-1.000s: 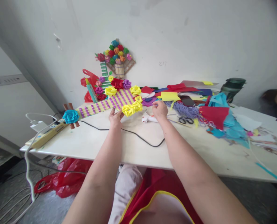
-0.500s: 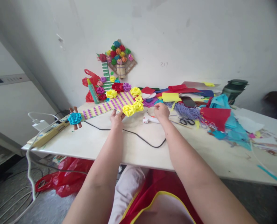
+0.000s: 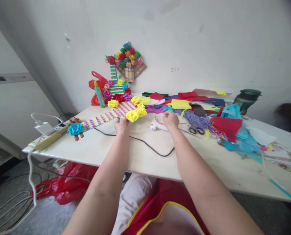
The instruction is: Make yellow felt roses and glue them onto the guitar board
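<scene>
My left hand [image 3: 122,126] grips the lower edge of a guitar-shaped craft [image 3: 103,117] with yellow and purple stripes. Its narrow end carries a blue paper rose [image 3: 75,129] and brown pegs. On the wide end are yellow paper flowers [image 3: 136,113] and, at the back, red and purple ones. To the right, my right hand [image 3: 171,120] is closed in a pinch; whatever its fingertips may hold is too small to make out. Just left of it, a white glue gun [image 3: 157,125] lies on the table, partly behind that hand.
Scissors [image 3: 196,130], lilac yarn [image 3: 195,118] and coloured felt [image 3: 227,126] lie to the right, by a dark green bottle [image 3: 247,99]. At the left sits a power strip [image 3: 48,138]. A black cord [image 3: 147,143] crosses the table [image 3: 150,166]. A green glue bottle [image 3: 99,94] stands behind.
The craft has tipped lower and flatter, its blue-rose end shifting down and left. My left hand keeps its grip. My right hand stays beside the glue gun, still pinched.
</scene>
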`<state>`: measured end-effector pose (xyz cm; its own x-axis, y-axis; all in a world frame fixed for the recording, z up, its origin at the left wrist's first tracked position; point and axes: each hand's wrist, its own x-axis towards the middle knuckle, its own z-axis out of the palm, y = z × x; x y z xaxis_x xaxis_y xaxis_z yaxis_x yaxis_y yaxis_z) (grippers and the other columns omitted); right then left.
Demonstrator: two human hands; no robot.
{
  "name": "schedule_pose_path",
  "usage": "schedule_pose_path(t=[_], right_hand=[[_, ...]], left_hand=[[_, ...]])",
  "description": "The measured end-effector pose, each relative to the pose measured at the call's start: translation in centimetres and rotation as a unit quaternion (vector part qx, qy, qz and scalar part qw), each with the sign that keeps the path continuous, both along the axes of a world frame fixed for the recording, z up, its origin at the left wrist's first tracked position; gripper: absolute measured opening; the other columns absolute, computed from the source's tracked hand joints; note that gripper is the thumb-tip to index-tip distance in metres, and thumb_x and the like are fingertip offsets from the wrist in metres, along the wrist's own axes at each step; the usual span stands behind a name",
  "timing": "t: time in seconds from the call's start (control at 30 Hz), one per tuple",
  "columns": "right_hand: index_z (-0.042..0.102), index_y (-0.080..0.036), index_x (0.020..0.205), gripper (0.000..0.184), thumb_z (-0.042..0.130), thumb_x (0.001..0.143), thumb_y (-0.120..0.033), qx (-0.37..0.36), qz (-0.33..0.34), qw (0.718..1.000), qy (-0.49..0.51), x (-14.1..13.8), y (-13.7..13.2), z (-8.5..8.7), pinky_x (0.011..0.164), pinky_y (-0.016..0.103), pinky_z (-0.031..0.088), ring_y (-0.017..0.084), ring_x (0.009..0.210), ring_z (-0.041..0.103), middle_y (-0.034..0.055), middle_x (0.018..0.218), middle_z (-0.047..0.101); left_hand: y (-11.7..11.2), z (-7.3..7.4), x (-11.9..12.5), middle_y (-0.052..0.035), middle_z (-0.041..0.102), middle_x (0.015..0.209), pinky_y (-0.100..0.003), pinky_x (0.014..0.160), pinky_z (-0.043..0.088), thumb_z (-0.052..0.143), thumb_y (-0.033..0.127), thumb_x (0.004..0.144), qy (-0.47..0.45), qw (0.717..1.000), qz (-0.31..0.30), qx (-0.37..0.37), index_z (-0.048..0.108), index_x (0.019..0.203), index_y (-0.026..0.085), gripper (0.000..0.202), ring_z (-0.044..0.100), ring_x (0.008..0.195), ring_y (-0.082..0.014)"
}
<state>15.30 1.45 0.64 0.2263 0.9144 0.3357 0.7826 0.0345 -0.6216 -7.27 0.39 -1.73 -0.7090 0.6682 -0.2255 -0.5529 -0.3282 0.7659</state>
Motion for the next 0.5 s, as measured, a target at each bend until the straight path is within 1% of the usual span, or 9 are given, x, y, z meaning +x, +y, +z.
schedule_pose_path(t=[0.13, 0.27, 0.37, 0.43, 0.5], right_hand=[[0.070, -0.021, 0.108, 0.032, 0.047, 0.086, -0.016, 0.009, -0.014, 1.000, 0.013, 0.2, 0.0, -0.3, 0.088, 0.034, 0.049, 0.024, 0.105, 0.065, 0.0072, 0.112, 0.073], [0.067, -0.021, 0.113, 0.033, 0.048, 0.086, -0.016, 0.036, -0.043, 0.998, 0.039, 0.4, 0.2, -0.6, 0.086, 0.033, 0.048, 0.024, 0.103, 0.064, 0.0080, 0.111, 0.073], [0.068, -0.020, 0.107, 0.026, 0.052, 0.087, -0.020, 0.036, -0.055, 0.997, 0.043, 0.4, 0.2, -0.8, 0.082, 0.033, 0.046, 0.025, 0.099, 0.064, 0.0088, 0.105, 0.073], [0.068, -0.020, 0.101, 0.020, 0.052, 0.089, -0.024, 0.037, -0.060, 0.997, 0.034, 0.4, 0.3, -1.0, 0.078, 0.033, 0.044, 0.025, 0.094, 0.064, 0.0087, 0.099, 0.073], [0.068, -0.020, 0.096, 0.018, 0.052, 0.091, -0.025, 0.047, -0.063, 0.997, 0.023, 0.4, 0.3, -1.3, 0.074, 0.031, 0.042, 0.023, 0.088, 0.062, 0.0079, 0.094, 0.071]], left_hand=[[0.5, -0.3, -0.9, -0.0079, 0.069, 0.103, -0.028, 0.071, 0.063, 0.064, 0.000, 0.080, -0.007, 0.999, 0.042, -0.019, 0.043, 0.144, 0.020, 0.071, 0.073, 0.084, -0.0179], [0.9, -0.5, -1.8, -0.0098, 0.069, 0.110, -0.029, 0.074, 0.063, 0.065, 0.001, 0.079, 0.002, 0.998, 0.048, -0.050, 0.042, 0.146, 0.021, 0.074, 0.073, 0.095, -0.0216], [1.2, -0.5, -2.4, -0.0103, 0.066, 0.118, -0.029, 0.077, 0.062, 0.062, 0.000, 0.080, 0.006, 0.998, 0.040, -0.056, 0.039, 0.148, 0.023, 0.075, 0.072, 0.100, -0.0208], [1.4, -0.6, -2.8, -0.0122, 0.061, 0.128, -0.027, 0.079, 0.061, 0.061, 0.002, 0.082, 0.020, 0.997, 0.044, -0.064, 0.036, 0.149, 0.021, 0.074, 0.070, 0.106, -0.0199], [1.6, -0.7, -3.1, -0.0133, 0.055, 0.136, -0.028, 0.083, 0.060, 0.058, 0.003, 0.085, 0.040, 0.996, 0.041, -0.065, 0.033, 0.150, 0.022, 0.072, 0.065, 0.114, -0.0200]])
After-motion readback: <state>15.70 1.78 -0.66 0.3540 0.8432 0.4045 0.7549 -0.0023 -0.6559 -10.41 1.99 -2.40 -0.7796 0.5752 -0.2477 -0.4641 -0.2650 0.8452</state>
